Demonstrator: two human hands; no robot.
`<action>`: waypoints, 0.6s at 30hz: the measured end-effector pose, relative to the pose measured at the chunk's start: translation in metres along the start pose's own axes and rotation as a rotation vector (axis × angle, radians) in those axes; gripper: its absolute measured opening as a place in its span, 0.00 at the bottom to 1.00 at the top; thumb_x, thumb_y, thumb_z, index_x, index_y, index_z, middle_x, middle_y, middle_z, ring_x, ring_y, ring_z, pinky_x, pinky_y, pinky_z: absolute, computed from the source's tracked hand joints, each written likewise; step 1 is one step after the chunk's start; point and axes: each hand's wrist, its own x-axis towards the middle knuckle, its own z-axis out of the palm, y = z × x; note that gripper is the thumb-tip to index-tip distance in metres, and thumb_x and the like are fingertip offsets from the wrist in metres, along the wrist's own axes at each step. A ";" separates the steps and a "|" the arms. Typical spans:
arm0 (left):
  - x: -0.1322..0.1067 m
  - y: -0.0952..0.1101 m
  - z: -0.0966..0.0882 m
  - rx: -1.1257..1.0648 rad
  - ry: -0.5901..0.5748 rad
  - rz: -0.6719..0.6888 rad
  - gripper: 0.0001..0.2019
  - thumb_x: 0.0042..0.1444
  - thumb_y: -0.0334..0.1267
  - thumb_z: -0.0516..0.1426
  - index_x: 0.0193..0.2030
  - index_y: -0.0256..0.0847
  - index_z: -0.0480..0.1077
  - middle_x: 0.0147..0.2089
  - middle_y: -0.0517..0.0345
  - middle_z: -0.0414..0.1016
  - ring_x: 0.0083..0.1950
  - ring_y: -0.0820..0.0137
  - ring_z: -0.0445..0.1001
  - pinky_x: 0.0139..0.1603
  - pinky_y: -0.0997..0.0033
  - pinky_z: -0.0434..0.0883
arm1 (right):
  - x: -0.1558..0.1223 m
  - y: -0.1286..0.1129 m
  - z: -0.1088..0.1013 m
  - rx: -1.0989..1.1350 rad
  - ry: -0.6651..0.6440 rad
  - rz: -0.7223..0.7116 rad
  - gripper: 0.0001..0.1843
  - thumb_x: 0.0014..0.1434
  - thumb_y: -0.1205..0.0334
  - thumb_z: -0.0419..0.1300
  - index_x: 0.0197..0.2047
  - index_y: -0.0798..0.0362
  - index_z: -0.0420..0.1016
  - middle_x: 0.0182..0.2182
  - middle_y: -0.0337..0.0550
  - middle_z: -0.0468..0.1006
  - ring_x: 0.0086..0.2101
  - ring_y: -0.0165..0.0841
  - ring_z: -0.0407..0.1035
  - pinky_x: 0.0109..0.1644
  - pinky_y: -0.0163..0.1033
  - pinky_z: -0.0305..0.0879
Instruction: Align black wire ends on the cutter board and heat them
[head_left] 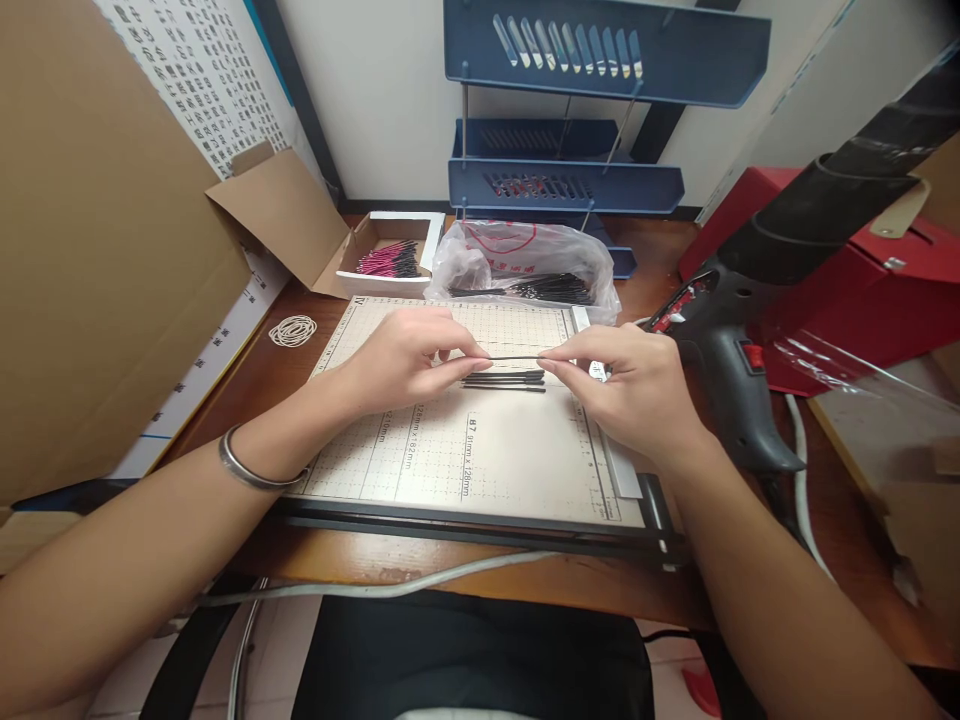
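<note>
A thin black stick is stretched level between my two hands, its ends hidden in the fingertips. My left hand pinches its left end between thumb and forefinger, and my right hand pinches the right end the same way. Just below it, several similar black sticks lie side by side on the cream paper cutter board, which is printed with a grid and sizes. What the sticks are exactly is too small to tell.
Behind the board stand a small box of pink-and-black sticks and a plastic bag of black ones. Rubber bands lie at left. A heat gun leans in from the right before a red box. Blue trays rise at the back.
</note>
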 end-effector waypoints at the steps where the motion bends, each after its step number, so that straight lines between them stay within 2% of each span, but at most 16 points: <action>1: 0.000 0.000 0.000 0.001 -0.006 0.004 0.07 0.66 0.37 0.61 0.38 0.39 0.80 0.31 0.56 0.81 0.33 0.71 0.76 0.35 0.72 0.69 | 0.000 0.000 0.000 0.000 0.004 -0.004 0.06 0.63 0.62 0.65 0.34 0.47 0.84 0.34 0.38 0.86 0.33 0.34 0.78 0.40 0.43 0.62; 5: -0.001 0.000 -0.001 0.021 -0.029 0.004 0.08 0.66 0.36 0.61 0.38 0.38 0.80 0.31 0.56 0.80 0.33 0.71 0.75 0.35 0.72 0.68 | 0.000 0.000 0.001 -0.003 0.036 -0.032 0.05 0.61 0.64 0.67 0.33 0.47 0.84 0.33 0.35 0.85 0.33 0.33 0.78 0.39 0.42 0.62; 18: -0.002 -0.002 -0.003 0.022 -0.084 -0.048 0.08 0.65 0.37 0.60 0.36 0.40 0.80 0.31 0.57 0.81 0.32 0.71 0.75 0.35 0.72 0.67 | -0.001 0.003 0.005 0.039 -0.006 -0.060 0.04 0.62 0.65 0.67 0.35 0.49 0.84 0.34 0.36 0.85 0.36 0.32 0.78 0.42 0.42 0.65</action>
